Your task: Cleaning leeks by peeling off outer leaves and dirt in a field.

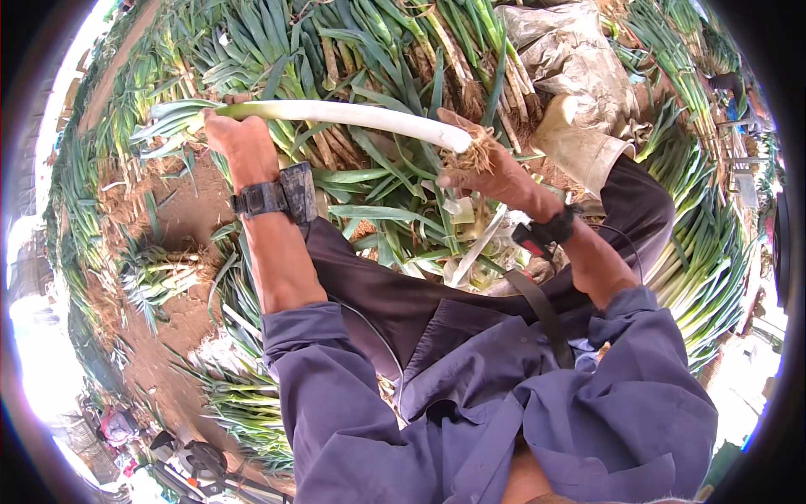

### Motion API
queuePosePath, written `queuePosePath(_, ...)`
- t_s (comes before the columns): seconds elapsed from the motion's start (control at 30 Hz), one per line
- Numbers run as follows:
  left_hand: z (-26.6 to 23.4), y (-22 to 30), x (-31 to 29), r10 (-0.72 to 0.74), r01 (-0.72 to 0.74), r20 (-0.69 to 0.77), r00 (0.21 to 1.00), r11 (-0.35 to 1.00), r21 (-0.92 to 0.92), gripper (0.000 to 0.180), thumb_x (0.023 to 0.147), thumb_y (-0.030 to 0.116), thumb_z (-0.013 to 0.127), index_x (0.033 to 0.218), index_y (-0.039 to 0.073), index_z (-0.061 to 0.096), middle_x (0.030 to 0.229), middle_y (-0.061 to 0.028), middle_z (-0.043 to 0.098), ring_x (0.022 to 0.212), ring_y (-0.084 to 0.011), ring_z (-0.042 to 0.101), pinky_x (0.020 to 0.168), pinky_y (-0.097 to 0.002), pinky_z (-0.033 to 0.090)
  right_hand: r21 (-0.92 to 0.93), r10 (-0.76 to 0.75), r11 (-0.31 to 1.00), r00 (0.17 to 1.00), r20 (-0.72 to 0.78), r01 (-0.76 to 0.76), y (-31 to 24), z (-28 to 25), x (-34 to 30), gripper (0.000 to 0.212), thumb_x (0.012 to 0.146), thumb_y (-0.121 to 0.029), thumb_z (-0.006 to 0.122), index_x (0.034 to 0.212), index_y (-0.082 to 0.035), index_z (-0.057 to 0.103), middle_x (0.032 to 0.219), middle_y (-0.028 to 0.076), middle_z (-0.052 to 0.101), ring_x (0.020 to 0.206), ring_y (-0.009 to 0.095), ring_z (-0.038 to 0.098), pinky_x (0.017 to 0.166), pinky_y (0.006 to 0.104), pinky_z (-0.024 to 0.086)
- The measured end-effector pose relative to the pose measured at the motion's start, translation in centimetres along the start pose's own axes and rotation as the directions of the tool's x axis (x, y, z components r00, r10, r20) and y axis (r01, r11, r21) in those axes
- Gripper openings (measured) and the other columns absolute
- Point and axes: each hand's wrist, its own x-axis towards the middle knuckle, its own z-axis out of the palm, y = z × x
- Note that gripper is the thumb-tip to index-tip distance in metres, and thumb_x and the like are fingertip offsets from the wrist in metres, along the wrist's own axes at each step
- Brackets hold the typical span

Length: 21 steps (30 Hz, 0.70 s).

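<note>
Leek [353, 113] stretches crosswise in front of me, over the heaped leeks [264, 50], its green end closed in my left hand [241, 139]. My right hand [508, 178] is half curled at the roots [478, 153] on the white end; whether it grips them, I cannot tell.

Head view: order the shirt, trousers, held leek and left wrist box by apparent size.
1. Purple shirt
2. Dark trousers
3. Held leek, long but thin
4. Black left wrist box
Nearness to the camera may enlarge the shirt.
</note>
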Motion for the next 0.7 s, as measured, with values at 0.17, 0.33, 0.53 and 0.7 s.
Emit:
queuePosePath(0.17,-2.1,-1.4,1.8,-0.24,0.177,-0.228,0.944,0.948,-0.266,0.034,0.084,-0.007,0.054,0.118,-0.009,0.054,0.099,-0.0156,0.062,0.073,-0.0247,0.061,0.069,-0.0354,0.053,0.191,0.349,0.904,0.918,0.188,-0.383,-4.1,2.1,-1.5,0.031,0.1,-0.032,0.065,0.112,-0.004,0.063,0.066,-0.002,0.056,0.056,0.007,0.052,0.048,0.0266,0.038)
queuePosePath(0.33,1.0,-2.4,0.7,-0.282,0.204,-0.264,0.922,0.936,-0.288,0.039,0.102,0.036,0.056,0.113,-0.001,0.049,0.091,-0.0108,0.057,0.075,-0.0203,0.06,0.061,-0.0365,0.051,-0.379,0.338,0.889,0.926,0.17,-0.255,-8.9,-0.7,-8.1,0.019,0.1,-0.019,0.061,0.099,0.0,0.063,0.062,0.011,0.056,0.054,0.022,0.057,0.053,0.036,0.045)
queuePosePath(0.53,4.2,-0.8,0.9,-0.518,0.241,-0.317,0.794,0.747,-0.619,0.033,0.102,0.03,0.058,0.114,0.002,0.049,0.092,-0.0095,0.057,0.072,-0.0191,0.058,0.057,-0.0354,0.05,-0.596,-0.295,0.671,0.896,0.331,0.441,-12.6,-2.7,-13.2,0.012,0.094,-0.009,0.065,0.097,0.003,0.066,0.063,0.009,0.061,0.049,0.02,0.06,0.048,0.0367,0.044)
queuePosePath(0.7,4.2,-1.0,0.5,-0.402,0.211,-0.342,0.85,0.852,-0.479,0.029,0.1,0.027,0.062,0.118,0.008,0.051,0.093,-0.0074,0.057,0.066,-0.0194,0.057,0.056,-0.0346,0.05,-0.3,0.378,0.847,0.894,-0.242,-0.439,-13.4,-7.1,-13.5,0.026,0.099,-0.007,0.053,0.118,0.004,0.066,0.079,0.012,0.069,0.061,0.021,0.067,0.06,0.0317,0.052)
